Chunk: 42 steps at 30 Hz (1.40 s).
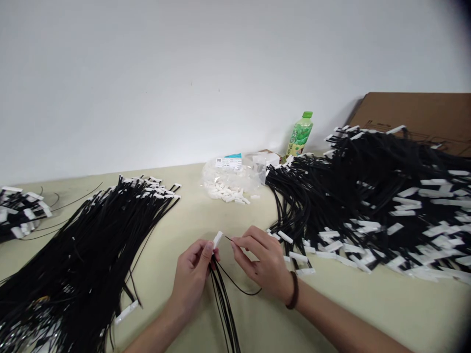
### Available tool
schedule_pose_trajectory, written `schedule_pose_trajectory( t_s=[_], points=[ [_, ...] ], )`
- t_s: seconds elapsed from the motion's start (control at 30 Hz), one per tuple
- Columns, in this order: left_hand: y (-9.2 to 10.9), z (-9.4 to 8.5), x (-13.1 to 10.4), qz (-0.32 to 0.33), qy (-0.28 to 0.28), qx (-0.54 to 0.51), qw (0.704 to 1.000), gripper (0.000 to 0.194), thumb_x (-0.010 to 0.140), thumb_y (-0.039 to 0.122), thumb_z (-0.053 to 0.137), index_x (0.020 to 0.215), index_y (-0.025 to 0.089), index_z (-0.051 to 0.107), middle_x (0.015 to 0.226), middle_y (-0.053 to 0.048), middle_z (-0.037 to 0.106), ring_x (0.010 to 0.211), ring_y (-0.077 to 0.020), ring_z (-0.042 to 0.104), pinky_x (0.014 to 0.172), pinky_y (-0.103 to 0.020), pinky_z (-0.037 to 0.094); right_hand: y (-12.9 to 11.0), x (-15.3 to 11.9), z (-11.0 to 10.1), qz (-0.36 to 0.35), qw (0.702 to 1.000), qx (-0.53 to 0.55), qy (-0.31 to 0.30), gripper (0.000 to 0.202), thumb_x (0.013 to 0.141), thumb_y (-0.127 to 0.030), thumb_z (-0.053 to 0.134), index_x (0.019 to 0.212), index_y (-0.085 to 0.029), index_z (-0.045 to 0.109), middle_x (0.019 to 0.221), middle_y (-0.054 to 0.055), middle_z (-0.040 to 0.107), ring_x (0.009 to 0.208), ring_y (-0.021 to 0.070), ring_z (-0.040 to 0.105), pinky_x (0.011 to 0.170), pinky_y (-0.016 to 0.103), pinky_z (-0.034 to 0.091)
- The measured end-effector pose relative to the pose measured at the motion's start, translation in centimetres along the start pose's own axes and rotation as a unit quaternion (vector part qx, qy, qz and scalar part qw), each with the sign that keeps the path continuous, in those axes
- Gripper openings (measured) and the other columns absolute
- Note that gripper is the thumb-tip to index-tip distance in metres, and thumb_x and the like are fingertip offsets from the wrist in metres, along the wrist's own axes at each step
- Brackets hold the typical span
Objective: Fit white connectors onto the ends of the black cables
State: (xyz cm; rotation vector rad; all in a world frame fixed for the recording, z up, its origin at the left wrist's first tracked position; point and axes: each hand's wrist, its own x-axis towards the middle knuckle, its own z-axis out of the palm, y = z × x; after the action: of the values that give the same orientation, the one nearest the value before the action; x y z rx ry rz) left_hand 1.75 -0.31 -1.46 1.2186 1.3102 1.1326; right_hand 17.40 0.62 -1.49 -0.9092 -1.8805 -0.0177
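Observation:
Near the middle of the table, my left hand (195, 267) pinches a white connector (218, 239) held at a tilt. Several black wires (225, 306) hang from below that hand toward the front edge of the view. To the right, my right hand (259, 255) has thumb and forefinger closed on the end of one thin black wire (239, 289). The wire's tip points at the connector with a small gap between them. The rest of this wire loops below and back toward the left hand.
Bundles of black wires with white connectors lie at the left (99, 235) and right (331, 196). Behind my hands sits a clear bag (235, 176) with loose white connectors. A green bottle (300, 133) and a cardboard box (415, 115) stand by the wall.

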Motion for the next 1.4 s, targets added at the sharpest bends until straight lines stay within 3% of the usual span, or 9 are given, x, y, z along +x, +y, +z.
schedule_pose_trajectory(
  t_s=[0.93, 1.4],
  points=[
    [0.13, 0.01, -0.25, 0.023, 0.011, -0.002, 1.000, 0.033, 0.074, 0.047, 0.054, 0.062, 0.016, 0.056, 0.058, 0.001, 0.051, 0.050, -0.0096, 0.038, 0.047, -0.021, 0.030, 0.02, -0.12, 0.11, -0.014, 1.000, 0.019, 0.017, 0.011, 0.084, -0.013, 0.048, 0.077, -0.016, 0.056, 0.063, 0.000, 0.048, 0.059, 0.0102, 0.046, 0.052, 0.021, 0.035],
    [0.17, -0.30, -0.26, 0.030, -0.027, 0.003, 0.999, 0.032, 0.077, 0.044, 0.051, 0.065, 0.015, 0.056, 0.060, 0.000, 0.054, 0.051, -0.0093, 0.040, 0.045, -0.020, 0.029, -0.03, -0.26, 0.34, -0.024, 0.999, 0.038, 0.019, 0.009, 0.082, -0.010, 0.050, 0.078, -0.015, 0.057, 0.062, 0.001, 0.049, 0.057, 0.0103, 0.045, 0.051, 0.021, 0.035]
  ],
)
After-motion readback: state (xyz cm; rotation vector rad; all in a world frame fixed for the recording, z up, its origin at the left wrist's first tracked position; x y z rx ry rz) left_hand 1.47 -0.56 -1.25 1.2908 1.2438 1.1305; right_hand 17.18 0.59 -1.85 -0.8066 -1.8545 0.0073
